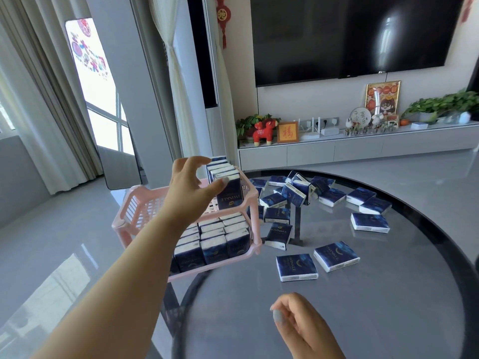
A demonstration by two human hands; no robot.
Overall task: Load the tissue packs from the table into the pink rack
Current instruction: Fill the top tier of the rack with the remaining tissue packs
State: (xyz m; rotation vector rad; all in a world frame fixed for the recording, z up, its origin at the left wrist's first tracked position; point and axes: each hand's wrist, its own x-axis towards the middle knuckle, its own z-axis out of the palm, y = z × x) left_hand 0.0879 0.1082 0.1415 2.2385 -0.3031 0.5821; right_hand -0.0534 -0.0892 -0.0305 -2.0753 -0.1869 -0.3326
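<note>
The pink rack (134, 203) stands at the left edge of the round glass table (375, 307). Its lower tier is full of upright dark blue tissue packs (215, 246). A short row of packs (229, 195) stands in the right end of its upper tier. My left hand (189, 187) reaches over that row in a loose C shape, with the thumb tip touching the top of the front pack and the fingers curved clear of the back one. My right hand (298, 325) hovers low over the near table with loosely curled fingers, holding nothing. Several loose packs (296, 266) lie scattered on the table right of the rack.
The left part of the upper tier is bare slats. Two flat packs lie nearest me, and a heap of packs (295, 193) sits behind the rack. Beyond the table are a TV cabinet (363, 146) with ornaments, a wall TV and curtains.
</note>
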